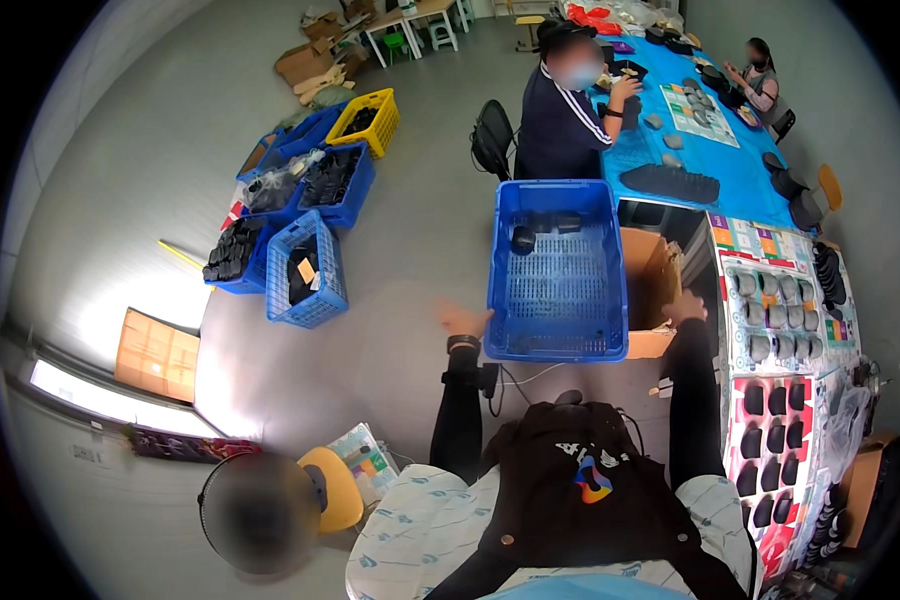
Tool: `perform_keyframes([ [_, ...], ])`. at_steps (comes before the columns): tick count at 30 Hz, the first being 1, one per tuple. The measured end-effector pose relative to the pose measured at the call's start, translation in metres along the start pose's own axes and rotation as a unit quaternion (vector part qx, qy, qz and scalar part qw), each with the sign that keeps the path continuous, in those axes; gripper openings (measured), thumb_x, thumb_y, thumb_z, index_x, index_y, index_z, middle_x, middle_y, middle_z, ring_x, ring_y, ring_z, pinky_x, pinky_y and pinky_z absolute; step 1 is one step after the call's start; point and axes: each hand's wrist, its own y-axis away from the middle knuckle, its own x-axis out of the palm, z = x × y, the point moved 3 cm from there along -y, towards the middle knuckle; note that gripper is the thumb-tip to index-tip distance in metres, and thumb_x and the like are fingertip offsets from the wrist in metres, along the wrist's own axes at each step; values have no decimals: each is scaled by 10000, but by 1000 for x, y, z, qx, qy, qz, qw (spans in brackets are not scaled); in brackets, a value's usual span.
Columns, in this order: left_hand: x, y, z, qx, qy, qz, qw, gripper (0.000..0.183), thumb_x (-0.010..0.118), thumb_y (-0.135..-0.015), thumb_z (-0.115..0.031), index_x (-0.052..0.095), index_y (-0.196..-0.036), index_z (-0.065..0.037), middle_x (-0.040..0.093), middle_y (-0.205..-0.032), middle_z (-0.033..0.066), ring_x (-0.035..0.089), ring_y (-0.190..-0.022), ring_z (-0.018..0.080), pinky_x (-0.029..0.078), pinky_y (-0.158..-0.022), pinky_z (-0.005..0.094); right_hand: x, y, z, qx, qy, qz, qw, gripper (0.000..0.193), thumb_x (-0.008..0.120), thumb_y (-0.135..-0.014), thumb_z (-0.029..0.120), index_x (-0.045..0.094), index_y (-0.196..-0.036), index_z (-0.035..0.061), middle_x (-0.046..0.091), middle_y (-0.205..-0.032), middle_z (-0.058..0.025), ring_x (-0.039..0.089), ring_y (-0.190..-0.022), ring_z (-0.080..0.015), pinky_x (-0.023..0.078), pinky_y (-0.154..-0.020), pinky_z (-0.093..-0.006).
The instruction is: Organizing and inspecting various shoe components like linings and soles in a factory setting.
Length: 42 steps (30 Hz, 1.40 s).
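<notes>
In front of me a blue plastic crate (557, 345) holds a few dark pieces (523, 240) near its far end. My left hand (462, 320) is just off the crate's near left side, slightly blurred, with fingers apart and nothing visible in it. Beyond the crate's right side, my right hand (686, 307) is raised by the edge of an open cardboard box (653, 343). Its fingers look spread and hold nothing that I can see; whether they touch the box is unclear.
To the right, a table (730, 240) carries rows of grey and black pieces (772, 432). A co-worker (565, 110) sits at the blue-covered table (760, 185); another person (758, 80) sits opposite. Loaded crates (315, 285) stand at left, and a yellow stool (335, 490) at lower left.
</notes>
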Motion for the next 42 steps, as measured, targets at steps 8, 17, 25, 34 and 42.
perform_keyframes([
  [8,-9,74,-130,118,249,166,947,1280,880,-669,-485,153,-1482,187,285,-1515,368,316,-1408,457,261,-1191,438,-78,4,153,-149,19,-24,988,621,733,-793,336,545,-1331,89,509,-1368,-213,507,-1250,-441,432,-1045,-557],
  [17,20,127,-259,599,212,-19,772,712,645,-950,-311,322,-1526,-45,504,-1448,177,501,-1316,363,334,-1173,424,-125,113,307,-324,-25,-182,928,496,631,-877,227,546,-1357,135,475,-1371,-203,378,-1349,-467,372,-887,-807],
  [25,-36,154,-313,197,495,447,719,1244,900,-708,-330,75,-1587,-23,186,-1589,240,361,-1425,328,538,-960,511,-100,246,339,-615,-29,-214,758,714,745,-758,187,507,-1430,147,459,-1423,-180,373,-1381,-425,441,-986,-617],
  [34,-57,13,-199,362,492,241,754,689,580,-981,-140,188,-1542,-68,402,-1483,163,434,-1362,359,434,-1084,579,-103,311,271,-791,-90,-1,606,698,770,-733,127,513,-1382,140,462,-1400,-188,428,-1348,-376,414,-1077,-454],
  [42,-114,0,-92,-18,852,231,470,712,627,-993,-281,216,-1544,-96,270,-1572,175,353,-1426,370,421,-1093,607,-74,205,153,-698,-57,43,713,506,759,-770,187,626,-1250,104,573,-1285,-171,509,-1252,-367,437,-1049,-458],
])
